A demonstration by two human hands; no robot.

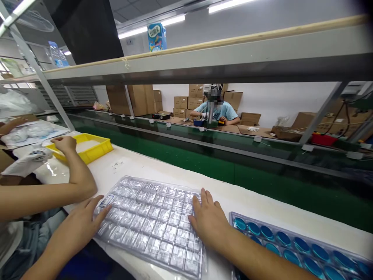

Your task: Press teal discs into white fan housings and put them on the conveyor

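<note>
The clear plastic tray (151,221), a grid of square pockets, lay flat on the white tabletop (177,177) between the person's two hands. The left hand (80,219) was open, thumb and fingers spread, its fingertips at the tray's left edge. The right hand (211,221) was open too, fingers extended over the far right corner. The tray's near left corner sat close to the table's near edge, while a strip of white surface separated its far edge from the green conveyor belt (186,149). On the right, a narrower gap ran between it and the tray of blue discs (291,245), whose near left part was under the right forearm. Room was tightest on the left, where a co-worker's bent elbow (87,186) came just beside the left hand; the yellow bin (93,149) stood farther back, beyond that elbow.
</note>
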